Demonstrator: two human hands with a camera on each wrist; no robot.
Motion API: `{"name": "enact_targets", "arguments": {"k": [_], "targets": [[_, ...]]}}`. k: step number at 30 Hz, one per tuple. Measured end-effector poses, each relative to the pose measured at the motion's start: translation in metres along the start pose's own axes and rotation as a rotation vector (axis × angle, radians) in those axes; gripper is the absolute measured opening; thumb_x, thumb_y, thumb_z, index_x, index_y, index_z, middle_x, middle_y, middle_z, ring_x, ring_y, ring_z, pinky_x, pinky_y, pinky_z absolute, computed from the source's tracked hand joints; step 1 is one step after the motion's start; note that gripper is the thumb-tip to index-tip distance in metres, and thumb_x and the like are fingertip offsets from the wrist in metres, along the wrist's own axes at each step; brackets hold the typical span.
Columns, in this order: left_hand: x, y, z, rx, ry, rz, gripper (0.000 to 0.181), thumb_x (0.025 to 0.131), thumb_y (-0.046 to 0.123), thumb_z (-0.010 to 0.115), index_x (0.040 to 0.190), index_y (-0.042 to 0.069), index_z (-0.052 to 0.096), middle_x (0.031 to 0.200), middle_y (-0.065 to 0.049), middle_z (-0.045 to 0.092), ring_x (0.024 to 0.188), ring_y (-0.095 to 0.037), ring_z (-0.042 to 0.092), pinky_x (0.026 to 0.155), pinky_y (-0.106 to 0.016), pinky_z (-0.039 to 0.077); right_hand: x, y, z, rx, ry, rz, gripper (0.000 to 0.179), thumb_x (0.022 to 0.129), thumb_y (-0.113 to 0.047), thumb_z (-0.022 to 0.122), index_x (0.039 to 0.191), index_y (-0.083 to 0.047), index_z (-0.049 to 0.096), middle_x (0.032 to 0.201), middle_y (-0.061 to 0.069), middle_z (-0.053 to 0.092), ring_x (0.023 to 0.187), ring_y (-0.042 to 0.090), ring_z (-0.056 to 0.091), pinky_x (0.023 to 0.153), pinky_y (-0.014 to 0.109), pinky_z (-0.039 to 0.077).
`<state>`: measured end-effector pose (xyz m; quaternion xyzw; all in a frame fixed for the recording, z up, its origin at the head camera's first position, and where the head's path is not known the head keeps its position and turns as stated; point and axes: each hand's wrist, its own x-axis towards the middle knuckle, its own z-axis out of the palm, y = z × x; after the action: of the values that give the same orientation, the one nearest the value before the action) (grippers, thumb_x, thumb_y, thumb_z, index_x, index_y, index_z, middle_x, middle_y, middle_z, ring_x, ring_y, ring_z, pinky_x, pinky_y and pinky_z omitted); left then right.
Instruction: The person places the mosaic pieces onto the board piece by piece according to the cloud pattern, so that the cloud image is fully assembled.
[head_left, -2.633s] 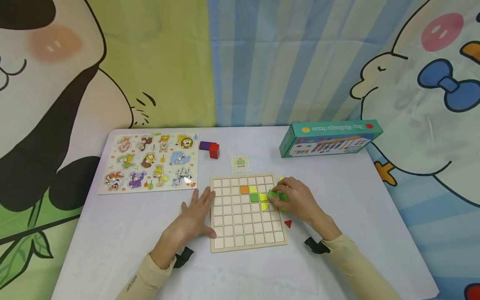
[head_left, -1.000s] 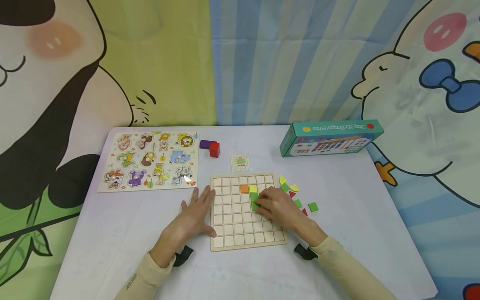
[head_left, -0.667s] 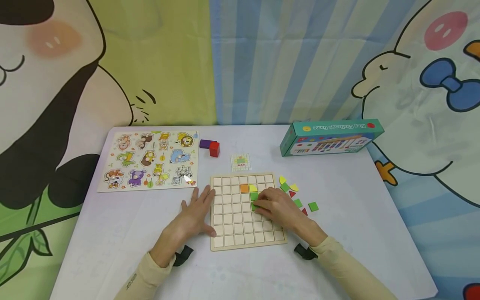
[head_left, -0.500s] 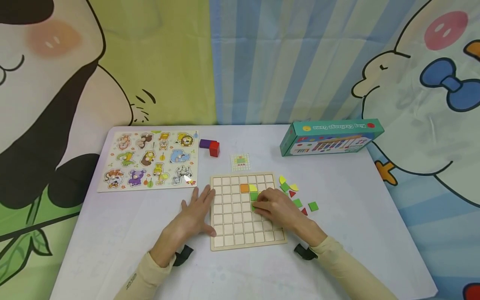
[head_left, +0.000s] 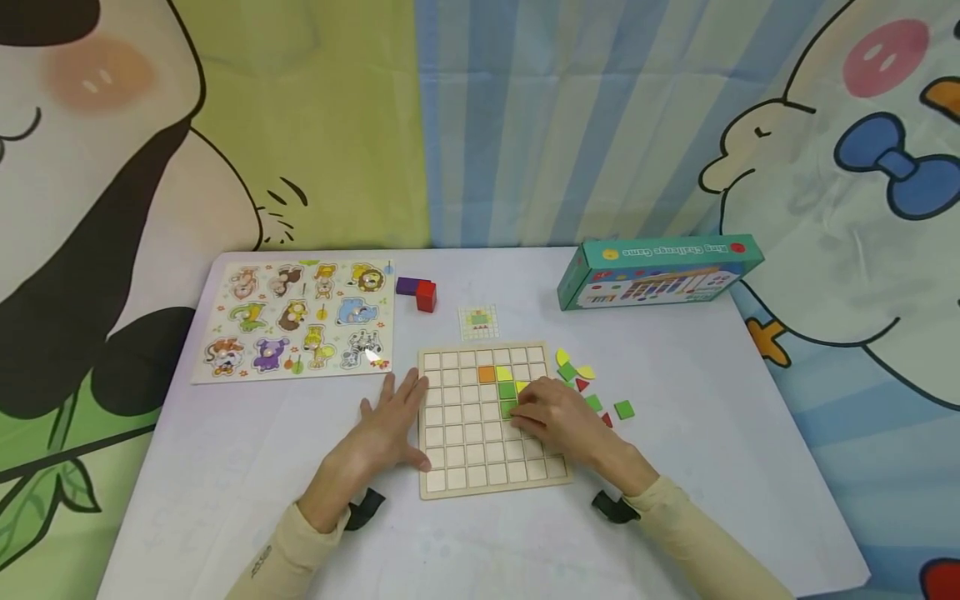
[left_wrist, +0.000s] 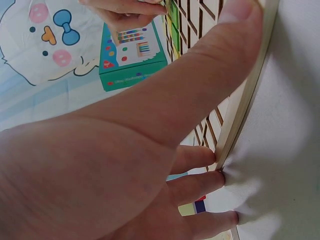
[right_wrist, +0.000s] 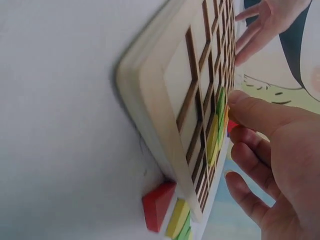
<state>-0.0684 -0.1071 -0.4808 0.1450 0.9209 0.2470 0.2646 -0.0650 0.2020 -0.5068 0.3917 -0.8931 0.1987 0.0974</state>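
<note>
A wooden grid board [head_left: 465, 457] lies on the white table. My left hand [head_left: 383, 432] rests spread along its left edge, the fingertips and thumb touching the frame. My right hand [head_left: 557, 417] is over the board's right half, its fingertips beside a green square tile [head_left: 507, 409] in the grid. In the right wrist view, the thumb and fingers are loosely bent, with no tile seen between them. Above that tile sit another green tile [head_left: 506, 390], a yellow tile [head_left: 504, 374] and an orange tile [head_left: 487, 374]. More yellow is partly hidden behind the right fingers.
Loose tiles lie right of the board, among them a green square [head_left: 624, 410], a red triangle [head_left: 607, 421] and a yellow half-round [head_left: 562, 357]. A small pattern card [head_left: 478, 322], red block [head_left: 426, 296], purple block [head_left: 407, 286], animal puzzle [head_left: 258, 333] and green box [head_left: 660, 272] stand behind.
My right hand has moved left from the loose tiles onto the board, and a second green tile now sits below the first. Lately it has barely shifted, uncovering that tile. The left hand stays put.
</note>
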Motion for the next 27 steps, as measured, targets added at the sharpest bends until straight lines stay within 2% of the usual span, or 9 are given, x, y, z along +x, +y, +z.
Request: {"name": "enact_targets", "arguments": {"k": [4, 10, 15, 27], "targets": [[0.000, 0.000, -0.001, 0.002, 0.003, -0.001, 0.127, 0.061, 0.024, 0.097, 0.161, 0.004, 0.022, 0.171, -0.017, 0.009, 0.155, -0.050, -0.002, 0.110, -0.083, 0.008, -0.005, 0.008, -0.011, 0.000, 0.032, 0.080, 0.015, 0.081, -0.019, 0.086, 0.094, -0.013, 0.082, 0.096, 0.000, 0.068, 0.090, 0.013, 0.061, 0.076, 0.029, 0.054], [0.000, -0.001, -0.002, 0.011, 0.002, -0.006, 0.127, 0.060, 0.024, 0.098, 0.161, 0.004, 0.022, 0.171, -0.018, 0.010, 0.155, -0.051, -0.002, 0.109, -0.084, 0.009, -0.012, 0.029, -0.027, -0.093, 0.108, 0.171, 0.017, 0.079, -0.017, 0.087, 0.092, -0.008, 0.081, 0.094, 0.005, 0.070, 0.086, 0.018, 0.063, 0.072, 0.034, 0.054], [0.001, -0.001, -0.001, 0.018, -0.006, -0.011, 0.128, 0.060, 0.024, 0.098, 0.161, 0.004, 0.022, 0.171, -0.017, 0.010, 0.155, -0.050, -0.002, 0.110, -0.083, 0.009, -0.018, 0.044, -0.035, -0.149, 0.140, 0.225, 0.022, 0.076, -0.019, 0.090, 0.090, -0.005, 0.081, 0.091, 0.008, 0.070, 0.084, 0.021, 0.062, 0.069, 0.035, 0.055], [-0.001, -0.001, 0.002, -0.004, 0.001, -0.004, 0.127, 0.061, 0.024, 0.097, 0.161, 0.004, 0.022, 0.171, -0.016, 0.009, 0.155, -0.049, -0.002, 0.111, -0.083, 0.008, -0.029, 0.063, -0.029, -0.215, 0.146, 0.333, 0.034, 0.072, -0.030, 0.092, 0.092, -0.004, 0.081, 0.092, 0.010, 0.070, 0.082, 0.026, 0.063, 0.067, 0.040, 0.055]]}}
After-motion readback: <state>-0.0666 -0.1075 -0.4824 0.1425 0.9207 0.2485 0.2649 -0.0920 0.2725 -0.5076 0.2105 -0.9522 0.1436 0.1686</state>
